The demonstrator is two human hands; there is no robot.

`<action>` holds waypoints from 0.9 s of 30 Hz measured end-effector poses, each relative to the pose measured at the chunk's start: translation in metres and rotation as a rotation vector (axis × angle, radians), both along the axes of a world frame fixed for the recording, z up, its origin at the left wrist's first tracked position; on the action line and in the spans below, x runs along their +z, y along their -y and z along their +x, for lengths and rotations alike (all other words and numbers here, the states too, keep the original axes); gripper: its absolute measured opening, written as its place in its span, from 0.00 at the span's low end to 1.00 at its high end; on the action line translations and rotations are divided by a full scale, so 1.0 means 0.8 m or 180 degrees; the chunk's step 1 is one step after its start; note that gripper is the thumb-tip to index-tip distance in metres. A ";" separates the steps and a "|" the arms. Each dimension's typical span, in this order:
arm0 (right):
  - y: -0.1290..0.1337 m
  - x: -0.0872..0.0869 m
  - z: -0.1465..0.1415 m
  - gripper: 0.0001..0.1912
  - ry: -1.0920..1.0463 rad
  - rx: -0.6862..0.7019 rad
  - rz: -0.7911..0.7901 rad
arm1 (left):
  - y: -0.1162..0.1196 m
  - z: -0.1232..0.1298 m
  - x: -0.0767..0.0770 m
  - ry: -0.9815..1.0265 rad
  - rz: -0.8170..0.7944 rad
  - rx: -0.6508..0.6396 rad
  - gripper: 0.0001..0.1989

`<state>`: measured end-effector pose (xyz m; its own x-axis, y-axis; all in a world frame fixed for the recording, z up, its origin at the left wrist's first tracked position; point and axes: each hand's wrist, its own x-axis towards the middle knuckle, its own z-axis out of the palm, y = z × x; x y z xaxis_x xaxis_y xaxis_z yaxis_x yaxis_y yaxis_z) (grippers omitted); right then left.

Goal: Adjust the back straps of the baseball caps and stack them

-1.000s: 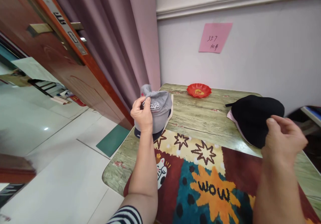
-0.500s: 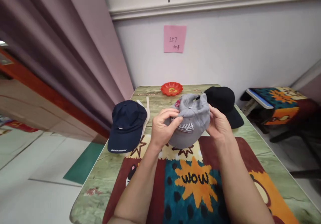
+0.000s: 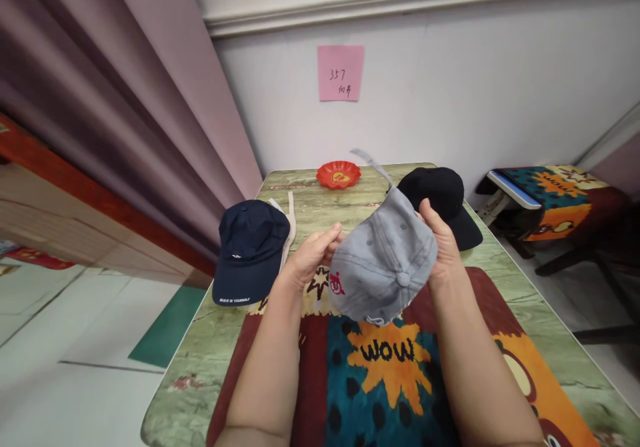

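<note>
A grey baseball cap (image 3: pixel 390 253) is held above the patterned mat, its rounded crown turned toward me. Its loose back strap (image 3: pixel 373 163) sticks up toward the wall, and red embroidery shows on the left side. My right hand (image 3: pixel 443 247) is closed on the cap's right edge, thumb up and fingers hidden behind it. At the left edge is my left hand (image 3: pixel 315 253), its fingers bent against the cap and partly hidden, its thumb pointing up beside the fabric. A navy cap (image 3: pixel 253 247) lies to the left, and a black cap (image 3: pixel 435 193) lies behind my right hand.
A red scalloped dish (image 3: pixel 339 175) stands at the table's far edge. The mat (image 3: pixel 350 393) with "WOW" lettering covers the front of the green table (image 3: pixel 180 367). A pink note (image 3: pixel 341 73) is on the wall; a purple curtain (image 3: pixel 200 100) hangs at left.
The grey cap has been tipped over, so its crown now faces me instead of its front lettering and opening. Its strap now stands out at the top. My left thumb has come off the front.
</note>
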<state>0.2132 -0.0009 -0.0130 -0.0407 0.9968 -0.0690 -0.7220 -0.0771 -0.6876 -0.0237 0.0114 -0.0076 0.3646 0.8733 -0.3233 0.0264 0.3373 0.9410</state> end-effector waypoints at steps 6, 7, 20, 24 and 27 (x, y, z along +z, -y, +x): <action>0.006 0.011 -0.016 0.18 0.0516 -0.0957 0.0184 | 0.007 0.002 0.010 0.0765 0.0237 -0.0146 0.20; 0.008 0.013 -0.019 0.18 0.0711 -0.1293 0.0386 | 0.009 0.005 0.013 0.0880 0.0467 0.0123 0.19; 0.016 0.020 0.013 0.15 0.2381 -0.1042 0.0814 | 0.013 0.006 0.022 0.0650 0.1564 0.0968 0.17; 0.028 0.036 0.021 0.20 0.2406 -0.0320 0.0560 | 0.020 0.002 0.031 0.0699 0.1067 0.0542 0.18; 0.033 0.043 0.027 0.19 0.2843 -0.0021 0.0460 | 0.022 -0.005 0.038 0.0743 0.0887 0.0410 0.17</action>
<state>0.2345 -0.0269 0.0216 -0.0263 0.9982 0.0537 0.0849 0.0557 -0.9948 -0.0276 -0.0065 0.0231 0.2818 0.9594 0.0116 -0.2254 0.0544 0.9728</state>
